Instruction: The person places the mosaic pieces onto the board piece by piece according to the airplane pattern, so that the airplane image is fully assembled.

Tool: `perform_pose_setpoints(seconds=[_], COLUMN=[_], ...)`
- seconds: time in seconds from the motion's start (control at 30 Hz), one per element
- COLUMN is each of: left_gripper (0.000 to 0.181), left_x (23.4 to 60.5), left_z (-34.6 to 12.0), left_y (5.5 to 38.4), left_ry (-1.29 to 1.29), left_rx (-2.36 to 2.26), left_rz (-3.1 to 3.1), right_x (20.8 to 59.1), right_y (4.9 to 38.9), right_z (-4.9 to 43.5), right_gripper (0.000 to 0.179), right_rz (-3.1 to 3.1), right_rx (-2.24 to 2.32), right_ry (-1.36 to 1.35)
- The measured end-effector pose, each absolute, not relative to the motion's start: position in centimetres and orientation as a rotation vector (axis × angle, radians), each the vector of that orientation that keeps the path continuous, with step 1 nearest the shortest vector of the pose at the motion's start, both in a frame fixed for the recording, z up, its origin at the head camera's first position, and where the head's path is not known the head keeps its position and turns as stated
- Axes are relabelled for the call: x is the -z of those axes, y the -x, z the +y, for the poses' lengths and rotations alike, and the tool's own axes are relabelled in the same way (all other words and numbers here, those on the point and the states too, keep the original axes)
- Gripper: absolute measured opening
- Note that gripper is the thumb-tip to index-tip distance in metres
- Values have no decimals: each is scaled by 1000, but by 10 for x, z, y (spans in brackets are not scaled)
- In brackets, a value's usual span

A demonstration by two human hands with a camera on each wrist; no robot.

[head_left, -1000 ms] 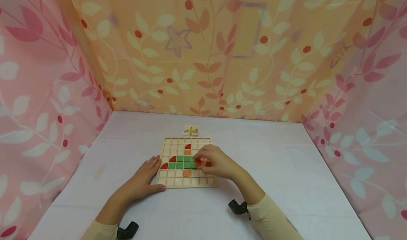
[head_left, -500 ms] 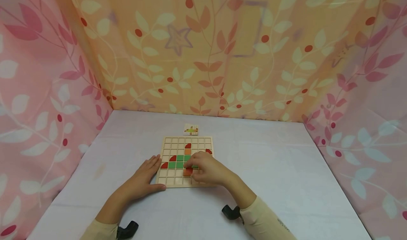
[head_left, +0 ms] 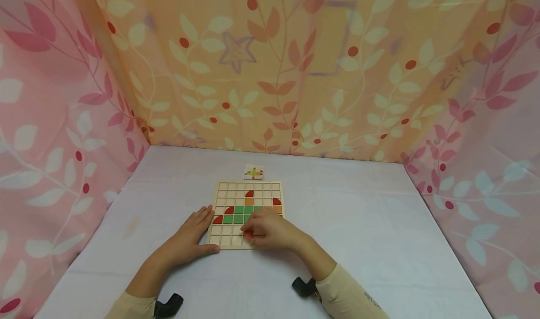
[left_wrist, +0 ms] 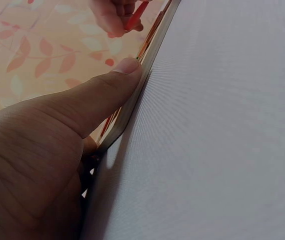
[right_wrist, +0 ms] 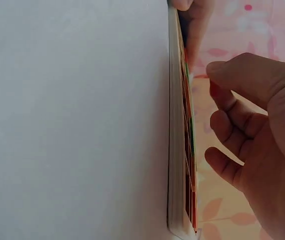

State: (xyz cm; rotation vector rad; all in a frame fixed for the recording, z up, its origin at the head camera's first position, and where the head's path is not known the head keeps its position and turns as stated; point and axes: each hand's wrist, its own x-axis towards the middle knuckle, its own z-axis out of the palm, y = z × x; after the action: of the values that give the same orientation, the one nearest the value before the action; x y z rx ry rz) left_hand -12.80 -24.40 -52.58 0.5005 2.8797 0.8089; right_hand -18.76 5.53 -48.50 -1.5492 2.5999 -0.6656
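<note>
A wooden grid board (head_left: 226,240) lies on the table with green square tiles (head_left: 238,210), orange square tiles (head_left: 250,201) and red quarter-round tiles (head_left: 229,210) in its cells. My left hand (head_left: 190,237) rests along the board's left edge, fingers fairly straight; its thumb (left_wrist: 107,87) touches the near rim. Over the near middle of the board, my right hand (head_left: 274,230) pinches a red tile (head_left: 249,235) between thumb and fingertips. In the right wrist view this red tile (right_wrist: 214,90) sits above the board surface. My right hand hides several cells at the board's near right.
A small pattern card (head_left: 253,172) lies just beyond the board's far edge. White cloth (head_left: 358,216) covers the table. Flowered curtains (head_left: 274,75) stand around the back and sides. Black wrist cameras (head_left: 169,306) hang at both cuffs.
My right hand has moved left and toward me with the red tile, from the board's right side to its near middle, uncovering tiles at the right edge. My left hand has stayed in place.
</note>
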Motion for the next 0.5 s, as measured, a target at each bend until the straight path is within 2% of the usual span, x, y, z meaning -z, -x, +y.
perform_pose_setpoints(seconds=[0.5], left_gripper=[116], left_x=[523], left_z=[-243], left_y=[128], left_ry=[-487], left_rx=[-807], left_rz=[2867], right_x=[491], right_y=[186], right_z=[54], right_gripper=[27], right_rz=[2587], right_rx=[540], right_ry=[1541])
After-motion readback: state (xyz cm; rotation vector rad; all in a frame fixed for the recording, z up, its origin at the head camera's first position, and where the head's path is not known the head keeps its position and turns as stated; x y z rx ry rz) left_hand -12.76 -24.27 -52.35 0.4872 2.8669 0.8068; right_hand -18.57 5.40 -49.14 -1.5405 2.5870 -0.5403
